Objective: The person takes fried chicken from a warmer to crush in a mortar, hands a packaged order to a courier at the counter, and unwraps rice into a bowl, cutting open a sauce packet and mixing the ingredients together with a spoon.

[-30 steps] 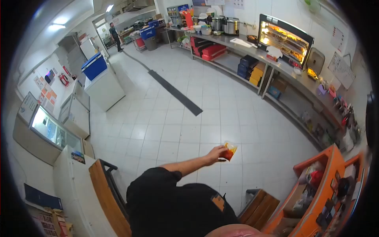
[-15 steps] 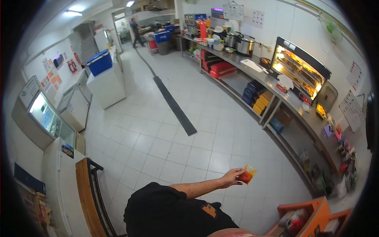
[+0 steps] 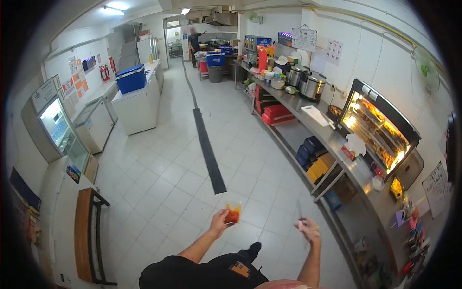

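Note:
My left hand [image 3: 220, 222] grips a small clear plastic bag [image 3: 233, 213] with red-orange food or sauce inside, held out over the floor. Off to the right, my right hand [image 3: 310, 230] is closed around a knife [image 3: 301, 215]; its pink handle shows at the fingers and its thin grey blade points up, somewhat blurred. A clear film, perhaps a plastic glove, seems to cover that hand. Neither hand touches the steel counter [image 3: 315, 134].
Along the right wall, the counter bears a lit food warmer [image 3: 378, 127], rice cookers [image 3: 315, 85] and a white board [image 3: 317, 117]. A wooden bench [image 3: 85, 236] and glass-door fridge [image 3: 60, 125] stand left. A black floor strip [image 3: 209, 154] runs ahead; a person [image 3: 194, 42] stands far back.
The view has turned right and tilted up. My left hand with the bag now appears further left, and my right hand with the knife has come into view. The far person has raised an arm.

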Motion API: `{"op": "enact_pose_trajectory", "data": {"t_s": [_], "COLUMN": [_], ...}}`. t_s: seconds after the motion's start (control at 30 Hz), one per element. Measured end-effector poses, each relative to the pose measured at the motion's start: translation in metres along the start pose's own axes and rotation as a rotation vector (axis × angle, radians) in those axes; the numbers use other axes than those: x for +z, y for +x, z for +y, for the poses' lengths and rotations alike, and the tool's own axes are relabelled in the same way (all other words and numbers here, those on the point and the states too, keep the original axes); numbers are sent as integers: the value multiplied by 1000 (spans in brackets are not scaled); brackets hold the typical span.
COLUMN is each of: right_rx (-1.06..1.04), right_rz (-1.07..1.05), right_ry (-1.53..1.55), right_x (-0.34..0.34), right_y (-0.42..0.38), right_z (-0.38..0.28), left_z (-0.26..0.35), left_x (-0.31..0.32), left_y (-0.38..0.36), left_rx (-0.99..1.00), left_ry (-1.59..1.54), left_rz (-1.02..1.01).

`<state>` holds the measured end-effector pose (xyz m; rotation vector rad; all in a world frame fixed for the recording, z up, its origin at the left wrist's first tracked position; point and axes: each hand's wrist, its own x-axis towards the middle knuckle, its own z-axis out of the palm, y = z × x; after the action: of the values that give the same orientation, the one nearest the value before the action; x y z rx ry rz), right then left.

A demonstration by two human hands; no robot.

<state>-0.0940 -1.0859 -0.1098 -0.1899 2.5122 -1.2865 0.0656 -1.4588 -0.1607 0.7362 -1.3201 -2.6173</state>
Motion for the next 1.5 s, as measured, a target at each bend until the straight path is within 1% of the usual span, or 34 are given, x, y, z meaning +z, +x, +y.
{"op": "enact_pose_trajectory", "data": {"t_s": [0.03, 0.07, 0.1, 0.13, 0.23, 0.3, 0.37, 0.43, 0.5, 0.57, 0.6, 0.63, 0.7, 0.73, 0.8, 0.83, 0.87, 0.9, 0.93, 0.97, 1.0, 1.07, 1.1, 1.13, 1.2, 1.23, 1.3, 1.33, 1.43, 1.47, 1.5], "right_rx": [-44, -80, -95, -90, -50, 7, 101, 87, 315, 363, 388, 383, 375, 382, 119, 127, -16, -28, -178, -58, -106, -520, -386, -353, -440, -589, -684, -734, -673, -663, -649], "right_rz": [-134, -150, -174, -210, -158, -46, 64, 162, 191, 138, 109, 94, 55, 73, 41, 24, -13, -68, -160, -274, -330, -393, -444, -535, -609, -584, -612, -625, -742, -758, -774], "right_ry": [-13, -25, -37, -45, 63, 353, 543, 424, 459, 332, 262, 306, 397, 476, 408, 386, 389, 422, 257, 146, 158, 23, -21, 97, -31, -280, -247, -230, -176, -368, -311], "right_x": [-7, -14, -19, -28, -87, -138, -186, -215, -236, -245, -256, -272, -306, -324, -365, -387, -400, -408, -419, -428, -424, -416, -410, -402, -386, -379, -360, -353, -337, -339, -335], "right_y": [24, 50, 60, 65, 112, 118, 111, 115, 109, 114, 121, 139, 181, 212, 299, 330, 369, 417, 462, 485, 515, 593, 626, 642, 688, 717, 761, 781, 844, 859, 875], "right_z": [-13, -32, -44, -42, 14, 38, 46, 111, 139, 188, 198, 205, 171, 141, 153, 73, 54, 53, 33, -31, -56, -78, -93, -123, -171, -190, -221, -233, -260, -278, -283], "left_z": [1, 16, 27, 33, 67, 75, 78, 77, 64, 53, 49, 48, 52, 58, 68, 81, 90, 97, 103, 109, 117, 134, 147, 157, 178, 190, 215, 224, 252, 259, 262], "left_x": [13, 37, 60, 79, 164, 224, 290, 353, 407, 448, 468, 488, 518, 529, 553, 560, 564, 567, 567, 567, 566, 565, 564, 561, 555, 555, 558, 555, 559, 561, 564], "left_y": [21, 55, 78, 94, 171, 227, 272, 307, 343, 372, 384, 397, 419, 434, 463, 468, 475, 488, 500, 511, 519, 543, 558, 572, 605, 616, 646, 666, 712, 732, 750], "left_rx": [15, 58, 80, 82, 87, 57, 45, 36, 42, 31, 16, 7, 11, 17, 59, 87, 107, 107, 103, 102, 120, 146, 178, 189, 288, 300, 339, 324, 355, 356, 345], "left_ry": [-7, -27, -45, -59, -134, -237, -249, -223, -231, -242, -253, -263, -257, -238, -229, -218, -211, -205, -200, -196, -167, -108, -57, -11, 37, 61, 113, 110, 253, 269, 283], "left_rz": [6, -4, -7, 4, -141, -297, -391, -448, -509, -550, -560, -575, -575, -569, -541, -514, -481, -442, -401, -359, -344, -253, -232, -206, -159, -133, -95, -101, -124, -143, -160]}}
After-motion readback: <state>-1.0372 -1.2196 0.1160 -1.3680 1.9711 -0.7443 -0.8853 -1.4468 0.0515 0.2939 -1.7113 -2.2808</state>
